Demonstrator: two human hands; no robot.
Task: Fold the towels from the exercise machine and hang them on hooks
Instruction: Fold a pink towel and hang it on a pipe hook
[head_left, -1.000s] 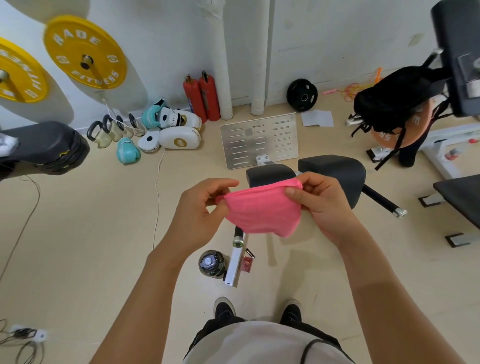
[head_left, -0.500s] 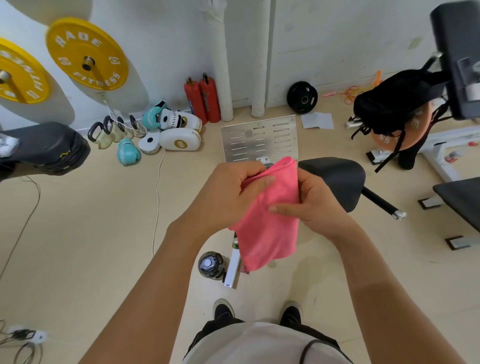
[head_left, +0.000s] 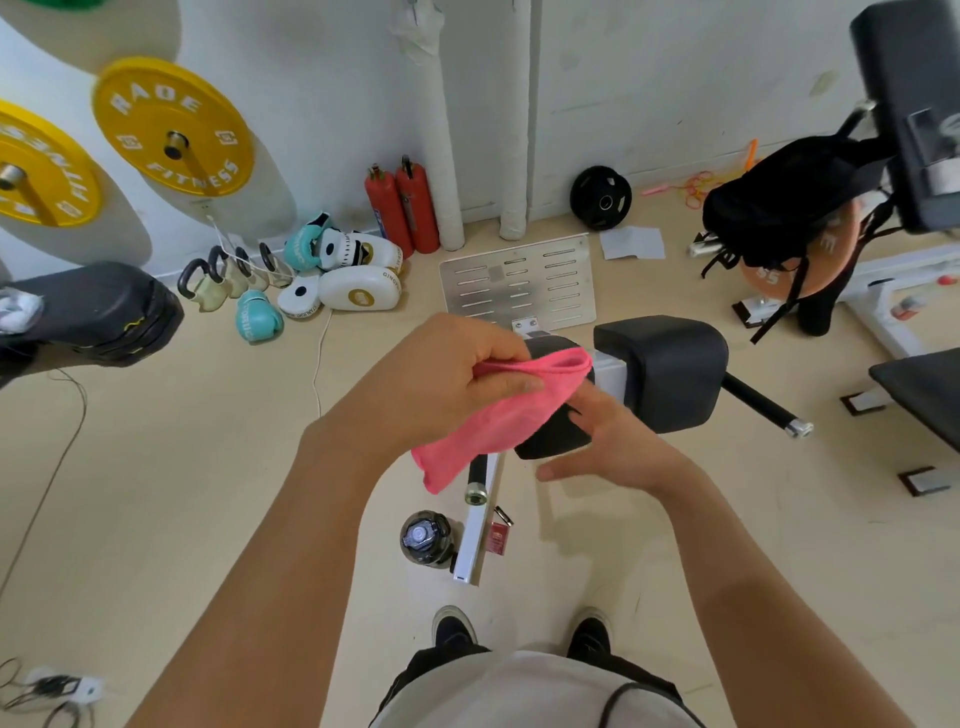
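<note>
- Towel first: a folded pink terry-cloth towel (head_left: 498, 410) hangs in the air in front of the black padded seat of the exercise machine (head_left: 662, 371), its lower end drooping toward the floor.
- The left hand (head_left: 441, 384) pinches the towel's upper folded edge, thumb over the cloth and fingers curled behind it.
- The right hand (head_left: 613, 441) is released, fingers straight and spread, just beside the towel and between it and the padded seat.
- A dark round water bottle (head_left: 427, 538) stands on the beige floor, nearer the person than the seat.
- Two red fire extinguishers (head_left: 402, 208) stand at the white wall, well beyond the seat.
</note>
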